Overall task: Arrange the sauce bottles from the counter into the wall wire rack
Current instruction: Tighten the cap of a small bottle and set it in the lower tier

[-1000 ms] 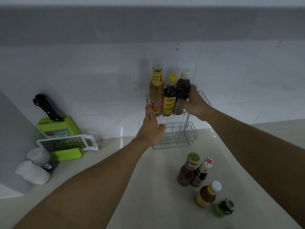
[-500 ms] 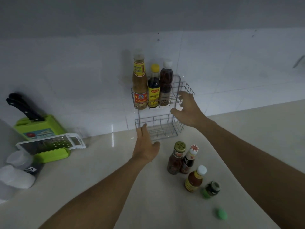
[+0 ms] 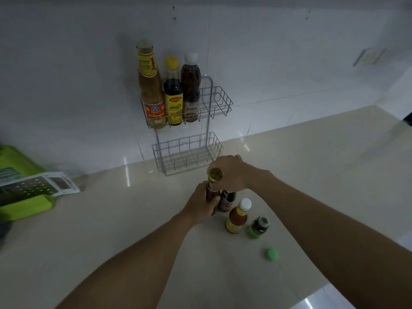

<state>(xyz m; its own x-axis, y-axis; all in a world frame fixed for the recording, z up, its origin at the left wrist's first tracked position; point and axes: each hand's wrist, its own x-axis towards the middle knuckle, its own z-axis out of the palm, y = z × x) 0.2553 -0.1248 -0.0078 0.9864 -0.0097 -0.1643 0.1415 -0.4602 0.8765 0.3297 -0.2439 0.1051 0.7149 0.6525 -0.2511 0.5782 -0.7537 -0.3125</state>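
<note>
Left hand [image 3: 201, 205] is wrapped around the body of a gold-capped bottle [image 3: 214, 178], fingers closed on it. Right hand [image 3: 229, 172] comes in from the other side, curled over the top of a dark bottle [image 3: 226, 200] that stands touching the gold-capped one; it looks clamped on the neck, though the cap is hidden under the palm. Can't tell if either bottle is lifted off the surface [image 3: 124, 219] or just standing on it.

Just to the right of those two sits a white-capped bottle [image 3: 237, 217] with reddish sauce and a yellow label, upright. Next to that is a small green jar [image 3: 258, 227], and a bit nearer to the camera a loose green cap [image 3: 272, 254] lies by itself.

Further back, the wire rack [image 3: 219, 101] hangs on the tiled wall. Its top basket holds three bottles in a row on the left side: a tall orange-brown one [image 3: 150, 85], a yellow-capped dark one [image 3: 172, 92] and a white-capped dark one [image 3: 190, 85]. The lower basket [image 3: 187, 152] has nothing in it. Far left on the surface there's a grater [image 3: 38, 186] lying on a green board [image 3: 24, 205].
</note>
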